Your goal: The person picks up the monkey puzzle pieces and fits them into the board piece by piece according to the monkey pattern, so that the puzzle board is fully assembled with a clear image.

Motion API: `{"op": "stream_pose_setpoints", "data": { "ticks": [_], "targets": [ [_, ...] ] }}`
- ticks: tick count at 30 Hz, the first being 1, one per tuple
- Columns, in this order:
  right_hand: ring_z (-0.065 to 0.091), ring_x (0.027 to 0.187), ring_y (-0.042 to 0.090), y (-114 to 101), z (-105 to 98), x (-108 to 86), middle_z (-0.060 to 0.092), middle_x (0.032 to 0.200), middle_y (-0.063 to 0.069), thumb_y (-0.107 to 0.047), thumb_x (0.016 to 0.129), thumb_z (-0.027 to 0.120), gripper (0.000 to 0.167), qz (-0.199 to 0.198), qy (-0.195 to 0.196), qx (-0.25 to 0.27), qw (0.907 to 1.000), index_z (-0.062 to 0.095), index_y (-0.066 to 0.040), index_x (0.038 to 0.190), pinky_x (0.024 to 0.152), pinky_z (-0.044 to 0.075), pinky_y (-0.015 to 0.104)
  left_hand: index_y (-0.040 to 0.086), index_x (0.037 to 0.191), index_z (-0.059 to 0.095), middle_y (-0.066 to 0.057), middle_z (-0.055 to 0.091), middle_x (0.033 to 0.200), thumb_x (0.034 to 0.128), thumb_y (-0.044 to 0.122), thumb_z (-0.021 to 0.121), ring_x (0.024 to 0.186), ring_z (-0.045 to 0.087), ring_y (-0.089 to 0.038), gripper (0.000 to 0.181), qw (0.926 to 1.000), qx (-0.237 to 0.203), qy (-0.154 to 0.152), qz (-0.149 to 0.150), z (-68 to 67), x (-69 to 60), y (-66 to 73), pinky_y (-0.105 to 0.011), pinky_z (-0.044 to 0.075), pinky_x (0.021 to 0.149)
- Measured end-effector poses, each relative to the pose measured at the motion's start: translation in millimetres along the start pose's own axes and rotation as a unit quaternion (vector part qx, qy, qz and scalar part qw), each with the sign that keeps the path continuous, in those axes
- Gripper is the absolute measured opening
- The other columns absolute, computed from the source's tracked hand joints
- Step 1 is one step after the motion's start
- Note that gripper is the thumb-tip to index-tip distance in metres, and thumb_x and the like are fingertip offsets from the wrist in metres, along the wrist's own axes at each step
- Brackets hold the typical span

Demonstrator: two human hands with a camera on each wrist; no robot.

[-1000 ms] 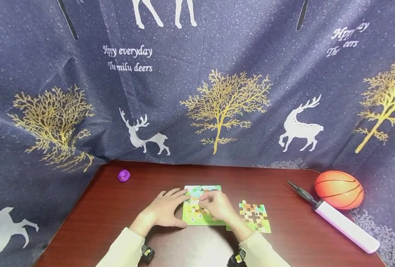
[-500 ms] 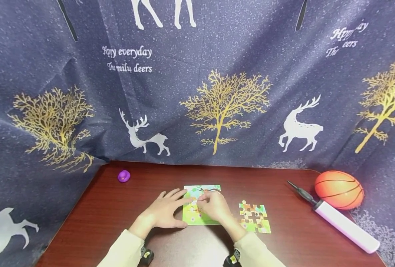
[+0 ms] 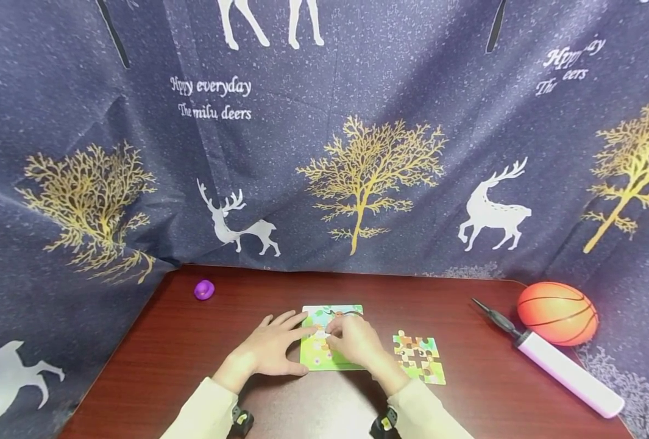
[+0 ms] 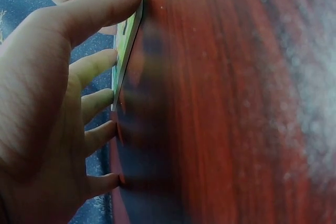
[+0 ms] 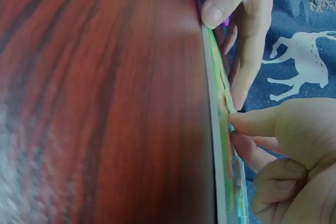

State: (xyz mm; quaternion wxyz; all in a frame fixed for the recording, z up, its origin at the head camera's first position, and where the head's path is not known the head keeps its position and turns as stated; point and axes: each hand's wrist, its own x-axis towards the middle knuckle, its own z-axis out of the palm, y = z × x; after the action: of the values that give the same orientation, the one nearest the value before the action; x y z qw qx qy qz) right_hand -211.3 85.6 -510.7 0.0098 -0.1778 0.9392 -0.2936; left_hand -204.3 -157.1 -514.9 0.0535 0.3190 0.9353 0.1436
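A green picture-puzzle board point(image 3: 332, 361) lies flat on the table. My left hand point(image 3: 269, 347) rests with spread fingers along its left side, and in the left wrist view the thumb of this hand point(image 4: 42, 87) touches the board's edge point(image 4: 128, 40). Over the middle of the board, my right hand point(image 3: 357, 341) has thumb and index finger close together. The right wrist view shows these fingertips of the right hand point(image 5: 294, 150) pinching a small piece low against the board's surface point(image 5: 218, 98); the piece is mostly hidden.
Several joined puzzle pieces point(image 3: 434, 369) lie right of the board, with a gap among them. A white pump point(image 3: 571, 374) and an orange ball point(image 3: 557, 313) are at the far right. A small purple object point(image 3: 204, 289) sits at the back left.
My right hand has shifted slightly left over the board, its wrist moving off toward the left too. My left hand has stayed nearly still at the board's left side.
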Motion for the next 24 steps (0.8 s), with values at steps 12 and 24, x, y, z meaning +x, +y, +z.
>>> {"op": "stream_pose_setpoints", "data": {
  "ticks": [12,24],
  "targets": [
    [0.073,0.083,0.017,0.0,4.7,1.7,0.075,0.084,-0.012,-0.021,0.086,0.078,0.012,0.033,0.003,-0.003,0.9994,0.080,-0.020,0.098,0.067,0.056,0.044,0.034,0.157,0.047,-0.005,0.035,0.166,0.0808,0.063,0.075,0.152,0.029,-0.036,0.087,0.9999,0.010,0.000,0.001,1.5,-0.5,0.0,-0.072,0.024,0.114],
    [0.070,0.077,0.013,0.9,7.4,3.0,0.072,0.079,-0.014,-0.020,0.085,0.078,0.009,0.038,0.013,-0.004,0.9992,0.080,-0.022,0.094,0.062,0.054,0.042,0.028,0.159,0.046,-0.008,0.036,0.165,0.0825,0.063,0.074,0.150,0.032,-0.037,0.088,0.9994,0.033,-0.006,-0.001,-1.6,0.7,5.6,-0.066,0.027,0.115]
  ]
}}
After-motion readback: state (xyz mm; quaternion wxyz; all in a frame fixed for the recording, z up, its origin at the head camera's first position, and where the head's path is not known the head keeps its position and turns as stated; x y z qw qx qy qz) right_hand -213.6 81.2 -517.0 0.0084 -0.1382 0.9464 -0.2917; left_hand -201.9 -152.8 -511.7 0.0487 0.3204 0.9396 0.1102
